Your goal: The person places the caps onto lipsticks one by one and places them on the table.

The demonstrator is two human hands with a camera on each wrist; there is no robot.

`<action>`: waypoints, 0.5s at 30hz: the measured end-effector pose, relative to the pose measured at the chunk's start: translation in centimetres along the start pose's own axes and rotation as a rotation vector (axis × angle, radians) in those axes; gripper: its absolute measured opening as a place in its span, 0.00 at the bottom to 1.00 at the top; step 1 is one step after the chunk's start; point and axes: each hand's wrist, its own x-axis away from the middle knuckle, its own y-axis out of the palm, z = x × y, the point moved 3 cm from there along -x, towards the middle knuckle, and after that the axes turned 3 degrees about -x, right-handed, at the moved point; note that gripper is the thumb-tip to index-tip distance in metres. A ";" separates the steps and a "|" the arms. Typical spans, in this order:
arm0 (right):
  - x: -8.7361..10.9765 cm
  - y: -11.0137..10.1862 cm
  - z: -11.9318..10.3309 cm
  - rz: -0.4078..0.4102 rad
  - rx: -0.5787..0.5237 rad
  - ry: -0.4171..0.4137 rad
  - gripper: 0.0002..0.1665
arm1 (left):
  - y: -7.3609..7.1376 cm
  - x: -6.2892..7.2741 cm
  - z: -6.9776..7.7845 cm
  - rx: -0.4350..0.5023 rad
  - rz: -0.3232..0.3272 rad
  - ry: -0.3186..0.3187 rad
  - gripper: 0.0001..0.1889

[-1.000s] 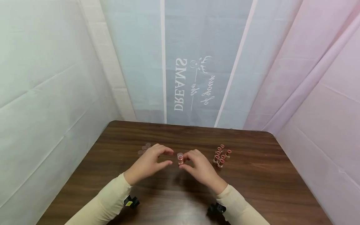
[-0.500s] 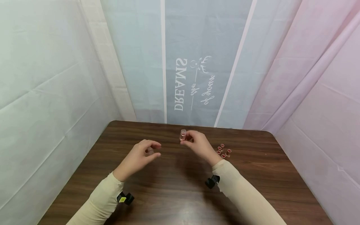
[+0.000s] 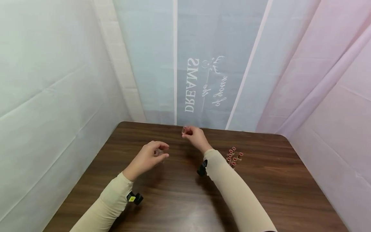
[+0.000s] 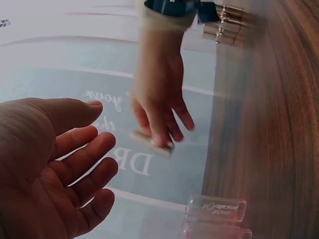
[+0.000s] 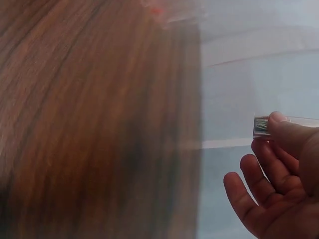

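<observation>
Near the far edge of the table, my right hand [image 3: 197, 138] pinches a small lipstick tube [image 3: 184, 130] between thumb and fingers. It has a see-through body and a shiny metallic end [image 5: 261, 127] in the right wrist view. My left hand [image 3: 146, 159] is over the left middle of the table, its fingers loosely bent and nothing held. Just beyond its palm lie clear caps [image 4: 217, 208] with white lettering, mostly hidden by the fingers in the head view. On the right stand several gold lipstick tubes [image 3: 234, 158] with red tops, partly behind my right sleeve.
The dark wooden table [image 3: 174, 199] ends at a far edge against a grey-blue curtain [image 3: 214, 32] with white lettering. White cloth walls [image 3: 52, 106] rise on both sides. A black camera [image 3: 202, 168] sits on each wrist.
My right hand has carried the lipstick tube from the middle of the table toward the far edge. My left hand has drawn back to the left, away from it. The head view has shifted slightly.
</observation>
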 end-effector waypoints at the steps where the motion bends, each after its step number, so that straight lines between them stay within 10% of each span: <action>1: -0.3 0.4 0.4 0.004 0.011 0.013 0.11 | 0.1 0.0 0.0 0.001 -0.001 -0.001 0.15; 15: -1.5 3.3 3.7 -0.001 0.154 0.186 0.11 | -0.3 -0.1 -1.0 -0.026 0.071 -0.056 0.13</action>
